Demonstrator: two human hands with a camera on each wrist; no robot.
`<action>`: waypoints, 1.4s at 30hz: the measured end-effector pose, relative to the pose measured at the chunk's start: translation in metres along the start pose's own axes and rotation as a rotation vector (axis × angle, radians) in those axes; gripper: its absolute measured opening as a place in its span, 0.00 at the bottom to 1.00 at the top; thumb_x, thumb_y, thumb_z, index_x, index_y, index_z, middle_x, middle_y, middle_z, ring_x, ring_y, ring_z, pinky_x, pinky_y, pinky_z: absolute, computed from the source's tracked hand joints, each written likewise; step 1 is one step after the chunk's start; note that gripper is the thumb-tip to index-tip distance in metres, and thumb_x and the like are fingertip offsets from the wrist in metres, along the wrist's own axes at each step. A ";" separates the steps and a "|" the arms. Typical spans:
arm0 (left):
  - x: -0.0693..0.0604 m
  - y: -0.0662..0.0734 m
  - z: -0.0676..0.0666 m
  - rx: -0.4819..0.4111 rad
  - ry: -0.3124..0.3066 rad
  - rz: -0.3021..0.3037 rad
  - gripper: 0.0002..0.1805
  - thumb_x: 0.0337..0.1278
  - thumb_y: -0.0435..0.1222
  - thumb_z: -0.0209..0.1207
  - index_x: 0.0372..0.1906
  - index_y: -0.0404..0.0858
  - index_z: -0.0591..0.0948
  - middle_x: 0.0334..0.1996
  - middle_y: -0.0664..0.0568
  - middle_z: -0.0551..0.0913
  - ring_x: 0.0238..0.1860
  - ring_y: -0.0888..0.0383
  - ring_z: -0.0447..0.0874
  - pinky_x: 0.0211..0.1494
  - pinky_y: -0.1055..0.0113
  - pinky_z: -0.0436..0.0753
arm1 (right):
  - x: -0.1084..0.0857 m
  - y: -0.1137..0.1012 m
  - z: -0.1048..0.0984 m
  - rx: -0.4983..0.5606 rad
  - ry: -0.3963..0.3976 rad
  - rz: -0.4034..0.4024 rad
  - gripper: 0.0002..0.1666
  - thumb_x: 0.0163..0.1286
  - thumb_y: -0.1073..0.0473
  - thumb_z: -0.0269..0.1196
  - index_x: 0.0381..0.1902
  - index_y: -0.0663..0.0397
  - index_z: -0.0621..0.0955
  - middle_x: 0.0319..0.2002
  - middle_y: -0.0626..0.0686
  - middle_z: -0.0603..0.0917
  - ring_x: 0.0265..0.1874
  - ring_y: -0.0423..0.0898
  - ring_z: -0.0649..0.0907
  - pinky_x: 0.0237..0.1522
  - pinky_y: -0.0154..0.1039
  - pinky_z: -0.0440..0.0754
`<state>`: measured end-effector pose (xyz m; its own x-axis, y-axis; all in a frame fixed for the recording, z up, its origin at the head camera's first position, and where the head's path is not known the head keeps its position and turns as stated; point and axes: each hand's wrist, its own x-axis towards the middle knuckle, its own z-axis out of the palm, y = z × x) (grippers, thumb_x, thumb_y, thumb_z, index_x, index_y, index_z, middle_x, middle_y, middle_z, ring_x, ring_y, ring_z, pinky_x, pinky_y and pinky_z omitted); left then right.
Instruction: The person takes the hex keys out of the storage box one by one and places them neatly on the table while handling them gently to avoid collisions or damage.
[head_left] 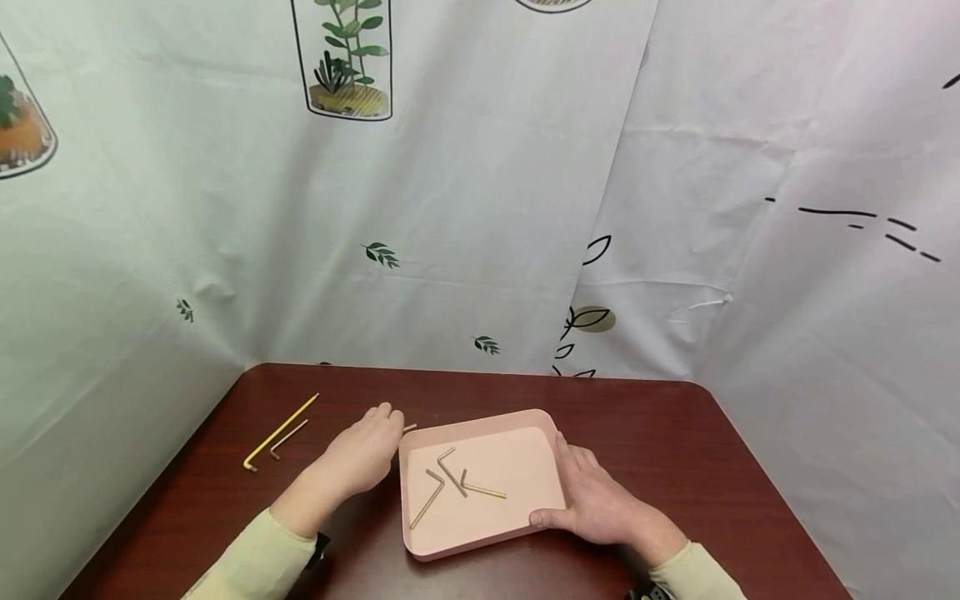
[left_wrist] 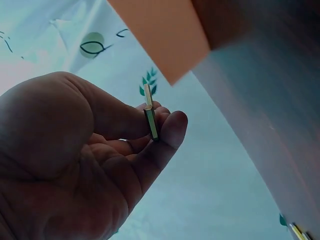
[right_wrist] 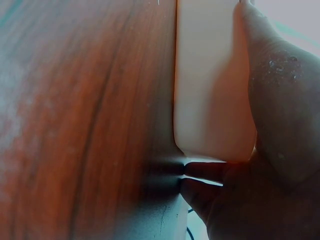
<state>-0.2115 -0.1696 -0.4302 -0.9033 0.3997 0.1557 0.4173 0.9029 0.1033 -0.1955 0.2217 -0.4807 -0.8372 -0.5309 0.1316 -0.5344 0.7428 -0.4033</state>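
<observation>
Head view: the left hand (head_left: 363,450) is at the far left corner of a pink tray (head_left: 521,467), fingers turned down; the end of a hex key (head_left: 409,428) sticks out past them, just beside the rim. The right hand (head_left: 596,504) grips the tray's right end, thumb over the near rim, other fingers along the outer side. The tray sits slightly askew on a dark red-brown table (head_left: 626,425). Three bent metal keys lie on its floor, toward the left: one near the left wall (head_left: 427,505), one in the middle (head_left: 452,478), one to the right of that (head_left: 483,491). On the table, left of the left hand, a long yellow key (head_left: 281,429) and a shorter metal key (head_left: 291,437) lie side by side, apart, their bent ends toward the person. Pale sleeves (head_left: 255,554) cover both forearms; a white printed cloth (head_left: 480,183) hangs behind the table. Left wrist view: thumb and fingertips are clamped on the one key, held clear of the table; a tray corner shows above, and bits of keys at the lower right. Right wrist view: the thumb lies along the rim, two fingers by the tray's end; their tips are too dark to judge contact.
</observation>
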 end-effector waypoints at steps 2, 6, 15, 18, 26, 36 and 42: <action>-0.002 -0.005 0.000 0.004 -0.011 -0.018 0.10 0.63 0.16 0.62 0.46 0.27 0.78 0.40 0.39 0.76 0.46 0.41 0.80 0.41 0.50 0.85 | 0.000 0.000 0.000 0.001 -0.001 -0.002 0.81 0.65 0.24 0.75 0.85 0.80 0.49 0.81 0.75 0.64 0.77 0.73 0.69 0.74 0.68 0.72; -0.006 -0.014 0.002 0.001 -0.023 -0.044 0.11 0.61 0.15 0.61 0.46 0.27 0.78 0.40 0.40 0.75 0.45 0.41 0.80 0.42 0.50 0.85 | 0.000 0.000 0.000 0.004 -0.004 -0.003 0.81 0.66 0.25 0.75 0.85 0.80 0.49 0.81 0.75 0.65 0.77 0.73 0.69 0.74 0.68 0.72; -0.012 -0.032 0.006 0.011 -0.036 -0.065 0.11 0.60 0.16 0.62 0.45 0.26 0.78 0.39 0.39 0.76 0.44 0.40 0.82 0.46 0.46 0.86 | -0.001 -0.002 -0.001 0.015 -0.011 0.014 0.81 0.66 0.25 0.75 0.85 0.79 0.49 0.81 0.74 0.65 0.78 0.71 0.68 0.74 0.68 0.72; -0.014 -0.037 0.006 0.015 -0.043 -0.086 0.09 0.63 0.17 0.62 0.46 0.27 0.79 0.39 0.39 0.76 0.44 0.41 0.82 0.45 0.47 0.86 | -0.002 -0.002 0.000 0.013 -0.008 0.017 0.81 0.65 0.25 0.75 0.85 0.79 0.49 0.80 0.74 0.66 0.78 0.71 0.69 0.74 0.67 0.72; -0.021 -0.051 0.002 0.049 -0.053 -0.099 0.06 0.67 0.20 0.62 0.44 0.26 0.78 0.37 0.38 0.76 0.39 0.41 0.81 0.45 0.46 0.85 | -0.002 -0.001 0.002 0.004 0.000 -0.002 0.81 0.66 0.24 0.74 0.85 0.80 0.50 0.81 0.75 0.64 0.78 0.72 0.69 0.73 0.68 0.73; -0.024 -0.070 0.003 0.021 -0.100 -0.134 0.05 0.68 0.19 0.62 0.44 0.27 0.79 0.37 0.38 0.77 0.40 0.40 0.83 0.45 0.46 0.85 | -0.002 -0.001 0.002 0.001 0.007 -0.004 0.81 0.66 0.24 0.75 0.85 0.80 0.49 0.80 0.75 0.66 0.77 0.71 0.70 0.73 0.67 0.73; -0.027 -0.077 0.004 0.036 -0.085 -0.138 0.03 0.69 0.21 0.62 0.42 0.27 0.79 0.35 0.39 0.77 0.38 0.42 0.83 0.45 0.48 0.85 | -0.003 -0.001 0.002 0.006 0.003 0.008 0.81 0.66 0.24 0.75 0.85 0.80 0.50 0.81 0.74 0.66 0.78 0.70 0.69 0.74 0.67 0.72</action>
<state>-0.2198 -0.2497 -0.4467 -0.9575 0.2822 0.0588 0.2864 0.9546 0.0823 -0.1921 0.2214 -0.4826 -0.8418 -0.5237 0.1310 -0.5269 0.7444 -0.4102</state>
